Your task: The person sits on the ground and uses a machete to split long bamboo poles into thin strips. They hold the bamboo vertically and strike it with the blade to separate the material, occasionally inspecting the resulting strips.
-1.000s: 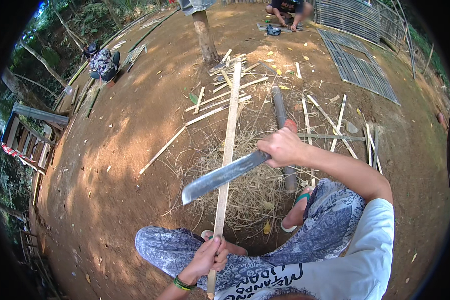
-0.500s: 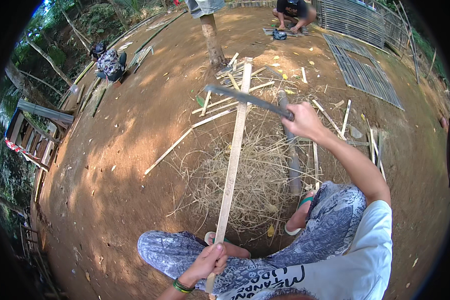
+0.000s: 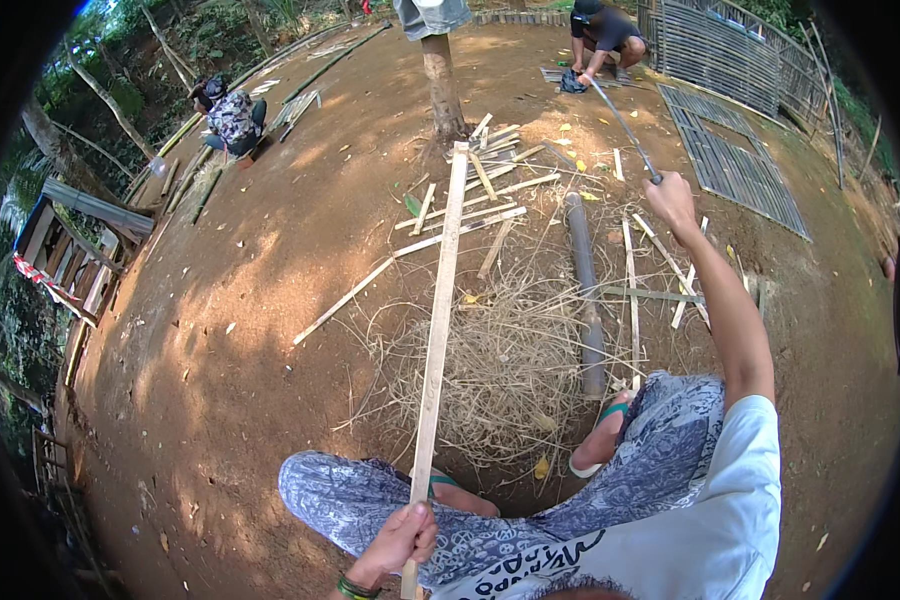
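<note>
My left hand [image 3: 398, 538] is closed round the lower end of a long, pale bamboo slat [image 3: 439, 330]. The slat slants up and away from my lap, its far end above the ground near the tree. My right hand [image 3: 670, 202], arm stretched forward to the right, grips the dark handle of a machete [image 3: 625, 130]. Its long, narrow blade points up and away to the left, apart from the slat. Under the slat lies a heap of thin bamboo shavings [image 3: 510, 370]. A dark bamboo pole [image 3: 587, 310] rests along the heap's right side.
Several cut bamboo strips [image 3: 490, 190] lie scattered before the tree trunk [image 3: 442, 85]. More strips [image 3: 660, 250] are right of the pole. One person [image 3: 607, 40] crouches at the far right, another [image 3: 234, 120] at the far left. Woven bamboo panels [image 3: 735, 155] lie at right; a wooden structure [image 3: 70, 250] stands at left.
My right hand has swung the machete up and to the right, away from the slat it crossed before. The slat's far end has shifted left in view; my left hand keeps its hold.
</note>
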### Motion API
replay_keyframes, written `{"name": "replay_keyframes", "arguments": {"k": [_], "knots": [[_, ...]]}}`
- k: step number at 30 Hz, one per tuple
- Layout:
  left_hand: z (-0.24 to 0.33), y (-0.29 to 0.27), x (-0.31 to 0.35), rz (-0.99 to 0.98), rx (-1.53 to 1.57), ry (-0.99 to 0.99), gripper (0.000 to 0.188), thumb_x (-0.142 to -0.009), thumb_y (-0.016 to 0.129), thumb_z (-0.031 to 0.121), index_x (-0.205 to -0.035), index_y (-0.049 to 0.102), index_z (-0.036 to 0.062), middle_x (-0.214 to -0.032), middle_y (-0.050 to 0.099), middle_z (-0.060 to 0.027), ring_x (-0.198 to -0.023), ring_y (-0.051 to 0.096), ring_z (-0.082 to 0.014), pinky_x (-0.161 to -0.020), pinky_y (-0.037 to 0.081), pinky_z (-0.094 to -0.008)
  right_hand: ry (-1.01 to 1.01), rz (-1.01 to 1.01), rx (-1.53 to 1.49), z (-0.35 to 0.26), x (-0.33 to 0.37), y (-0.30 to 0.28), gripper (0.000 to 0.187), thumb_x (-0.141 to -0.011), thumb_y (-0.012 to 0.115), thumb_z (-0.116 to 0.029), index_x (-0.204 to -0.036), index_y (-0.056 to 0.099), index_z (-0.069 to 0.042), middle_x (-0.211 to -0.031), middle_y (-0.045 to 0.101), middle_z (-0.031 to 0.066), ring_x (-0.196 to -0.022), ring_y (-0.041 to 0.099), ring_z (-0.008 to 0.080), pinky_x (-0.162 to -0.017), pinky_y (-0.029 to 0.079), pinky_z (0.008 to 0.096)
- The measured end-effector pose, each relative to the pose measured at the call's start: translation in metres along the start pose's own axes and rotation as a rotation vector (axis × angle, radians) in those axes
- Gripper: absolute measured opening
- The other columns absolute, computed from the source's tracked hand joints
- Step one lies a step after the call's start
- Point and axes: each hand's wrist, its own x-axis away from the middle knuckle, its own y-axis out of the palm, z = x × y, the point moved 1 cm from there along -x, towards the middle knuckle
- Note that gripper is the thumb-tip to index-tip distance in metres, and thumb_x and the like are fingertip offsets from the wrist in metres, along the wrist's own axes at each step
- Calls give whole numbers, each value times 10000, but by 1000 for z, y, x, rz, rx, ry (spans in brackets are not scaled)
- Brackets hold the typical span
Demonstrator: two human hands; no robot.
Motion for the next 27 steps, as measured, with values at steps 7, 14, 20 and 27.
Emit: {"name": "replay_keyframes", "arguments": {"k": [7, 14, 20, 27], "knots": [[35, 29, -41, 0, -298, 167, 408, -1112, 290, 385, -877, 442, 87, -600, 319, 35, -461, 305, -80, -429, 289, -233, -549, -544, -218, -127, 135, 27, 307, -852, 691, -320, -739, 697, -34, -489, 528, 42, -385, 441, 158, -423, 382, 379], [41, 49, -58, 357, -929, 658, 282, -1070, 419, 239, -970, 548, 8, -627, 530, -134, -513, 549, -299, -504, 408, -404, -494, -570, -628, -133, 176, 1, 456, -894, 716, -462, -898, 752, -7, -575, 605, 48, -530, 559, 140, -543, 421, 366], [51, 65, -58, 427, -1080, 645, 208, -1051, 463, 190, -982, 549, 13, -663, 592, -172, -600, 627, -344, -545, 453, -404, -13, -691, -1134, -135, 177, -15, 226, -933, 730, -212, -858, 570, -71, -568, 467, -52, -474, 440, 37, -417, 340, 217], [63, 53, -65, -145, -75, 317, 513, -1104, 249, 388, -1276, 508, -19, -828, 631, -145, -670, 594, -162, -627, 496, -284, 34, -585, -1319, -137, 159, -23, 235, -910, 735, -161, -825, 527, -93, -598, 482, -52, -472, 437, 43, -427, 355, 227]]}}
